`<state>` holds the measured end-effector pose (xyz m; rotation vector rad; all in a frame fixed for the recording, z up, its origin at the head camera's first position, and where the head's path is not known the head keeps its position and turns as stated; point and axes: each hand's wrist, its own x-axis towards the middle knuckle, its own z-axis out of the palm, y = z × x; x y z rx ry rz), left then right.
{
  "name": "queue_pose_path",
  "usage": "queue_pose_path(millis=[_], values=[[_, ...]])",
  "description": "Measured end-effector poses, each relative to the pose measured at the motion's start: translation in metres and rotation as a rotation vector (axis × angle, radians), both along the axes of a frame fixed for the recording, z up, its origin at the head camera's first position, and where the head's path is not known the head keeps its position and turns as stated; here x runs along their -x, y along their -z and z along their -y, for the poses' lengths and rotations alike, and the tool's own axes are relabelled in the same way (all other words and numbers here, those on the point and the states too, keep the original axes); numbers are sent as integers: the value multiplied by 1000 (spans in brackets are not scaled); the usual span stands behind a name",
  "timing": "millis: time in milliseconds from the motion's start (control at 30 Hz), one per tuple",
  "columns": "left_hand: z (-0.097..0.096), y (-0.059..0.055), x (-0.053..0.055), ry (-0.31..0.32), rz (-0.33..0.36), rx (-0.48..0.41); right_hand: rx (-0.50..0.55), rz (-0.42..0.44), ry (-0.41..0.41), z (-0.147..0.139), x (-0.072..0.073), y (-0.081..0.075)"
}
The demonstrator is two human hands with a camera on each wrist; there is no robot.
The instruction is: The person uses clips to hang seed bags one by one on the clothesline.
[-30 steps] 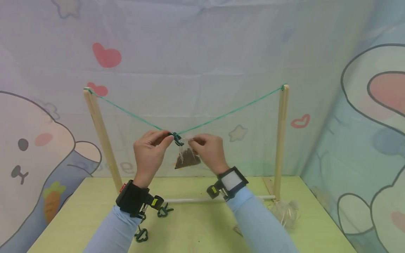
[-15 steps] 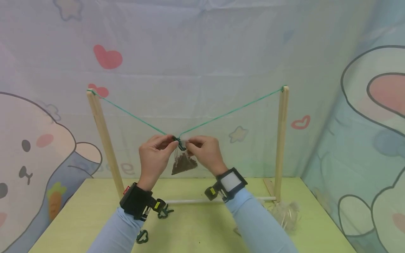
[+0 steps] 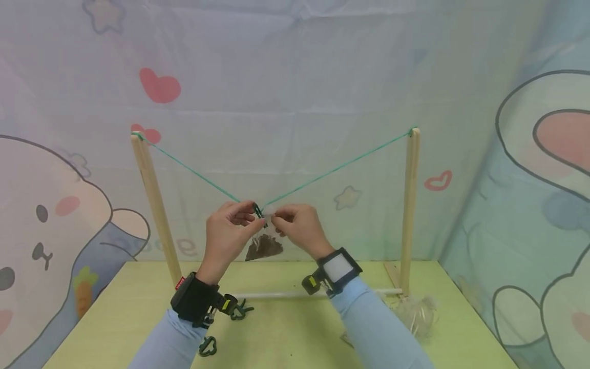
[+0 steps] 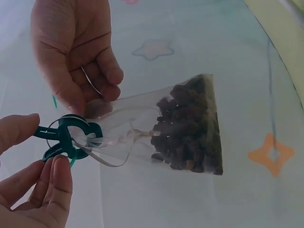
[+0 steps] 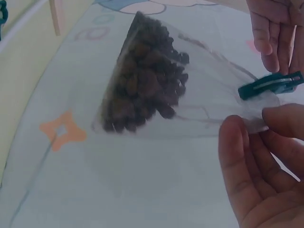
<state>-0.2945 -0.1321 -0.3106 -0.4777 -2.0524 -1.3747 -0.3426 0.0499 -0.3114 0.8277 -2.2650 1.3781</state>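
A dark green spring clip (image 4: 71,137) is pinched by its handles between the thumb and fingers of my left hand (image 3: 228,233). Its jaws are at the mouth of a clear mesh drawstring bag (image 4: 128,123) filled at the bottom with dark brown chunks (image 5: 145,71). My right hand (image 3: 299,225) pinches the bag's upper edge beside the clip. The bag hangs below both hands. A green cord (image 3: 198,174) runs down from both sides to the clip, sagging into a V; how it sits in the clip is partly hidden by my fingers.
Two wooden posts (image 3: 154,205) hold the cord's ends, with a white rod (image 3: 286,294) low between them. Green clips (image 3: 239,310) lie on the yellow-green table (image 3: 276,338). A translucent bundle (image 3: 415,315) sits by the right post's foot. A patterned cloth (image 3: 295,77) hangs behind.
Both hands have moved slightly down with the clip and bag, pulling the cord into a deeper V. The left post's top has leaned a little inward.
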Motion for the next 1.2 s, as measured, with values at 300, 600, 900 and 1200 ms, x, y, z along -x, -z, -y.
queue_pose_path(millis=[300,600,900,1200], values=[[10,16,-12,-104,-151,197,-268,-6,-44,-27,-8,-8],[14,40,-30,-229,-411,306,-234,-163,20,-69,-27,6],[14,73,-47,-300,-420,424,-204,-286,144,-93,-46,58],[6,112,-54,-358,-356,531,-224,-260,279,-105,-68,104]])
